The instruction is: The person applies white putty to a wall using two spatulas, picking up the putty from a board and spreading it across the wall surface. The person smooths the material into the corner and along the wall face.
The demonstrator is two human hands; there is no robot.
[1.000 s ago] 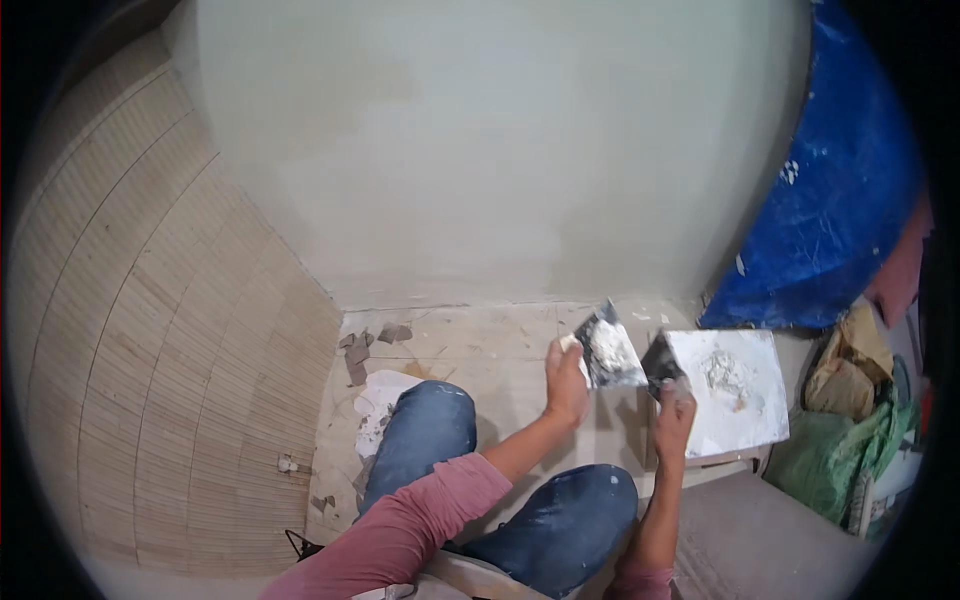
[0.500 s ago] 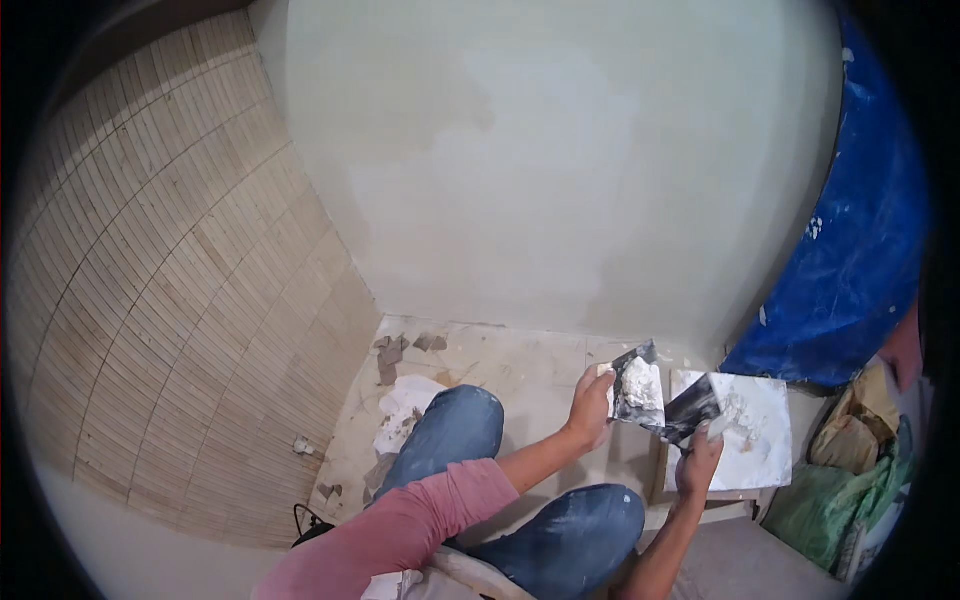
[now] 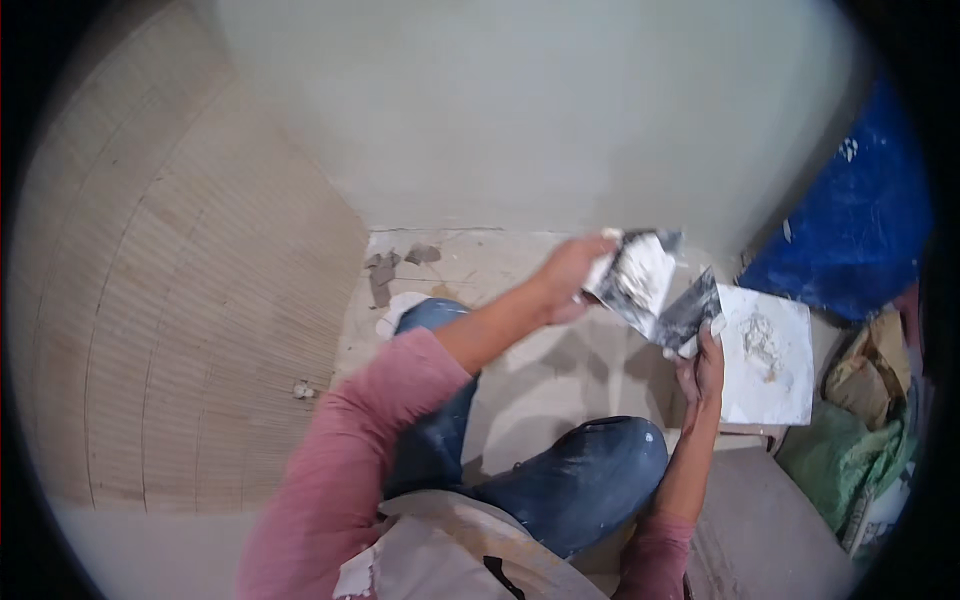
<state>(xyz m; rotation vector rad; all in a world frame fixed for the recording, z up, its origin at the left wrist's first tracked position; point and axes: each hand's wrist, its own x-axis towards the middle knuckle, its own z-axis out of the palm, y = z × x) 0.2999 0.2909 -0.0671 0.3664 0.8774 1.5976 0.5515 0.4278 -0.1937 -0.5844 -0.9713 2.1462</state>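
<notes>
The person crouches low in front of a pale, freshly smoothed wall (image 3: pixel 520 110), knees in paint-flecked blue jeans (image 3: pixel 590 480) and arms in pink sleeves (image 3: pixel 350 450) reaching forward. The left hand (image 3: pixel 570 275) is closed around the handle end of a broad putty knife (image 3: pixel 632 278), gripping it firmly; the blade is tilted and carries a thick smear of white filler across its face. The right hand (image 3: pixel 703 370) is clenched on a second, darker scraper (image 3: pixel 688 312), whose blade angles up to meet the lower edge of the first, so the two tools touch or nearly touch just above the floor. Just beside the right hand, toward the right edge of the floor, lies a flat white square board (image 3: pixel 785 375) with a small grey-white heap of filler near its middle. The bare concrete floor (image 3: pixel 560 360) is splashed with dried patches near the foot of the wall. A blue tarpaulin (image 3: pixel 850 240) hangs at the right, with green sacks (image 3: pixel 850 460) below it, and a ribbed beige wall (image 3: pixel 180 330) curves along the left.
</notes>
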